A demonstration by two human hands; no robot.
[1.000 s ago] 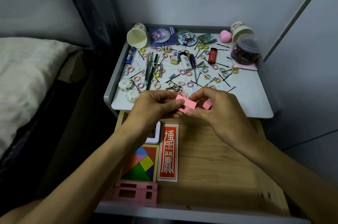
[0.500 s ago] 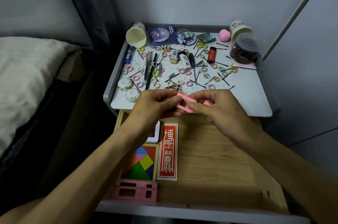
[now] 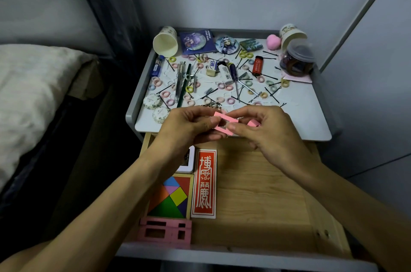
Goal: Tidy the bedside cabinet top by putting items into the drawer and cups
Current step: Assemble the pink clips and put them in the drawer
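Observation:
Both my hands hold pink wooden pieces just above the cabinet's front edge. My left hand (image 3: 189, 128) and my right hand (image 3: 269, 131) pinch a slotted pink piece (image 3: 231, 121) from either side. A second pink piece (image 3: 253, 123) shows under my right fingers. The open wooden drawer (image 3: 255, 194) below holds a tangram box (image 3: 171, 197), a red card box (image 3: 204, 184), a white box (image 3: 188, 161) and pink slotted pieces (image 3: 164, 231). One paper cup (image 3: 165, 41) lies tipped at the back left and another paper cup (image 3: 291, 35) at the back right.
The white cabinet top (image 3: 307, 111) is strewn with several hair rings, bobby pins, a screwdriver (image 3: 234, 76), a red lighter (image 3: 257, 65), badges, two round tins (image 3: 155, 106) and a plastic jar (image 3: 297, 61). A bed (image 3: 29, 94) lies to the left; walls stand behind and right.
The pink piece between my hands has turned, so its slotted face now shows upward. Both hands have stayed over the cabinet's front edge.

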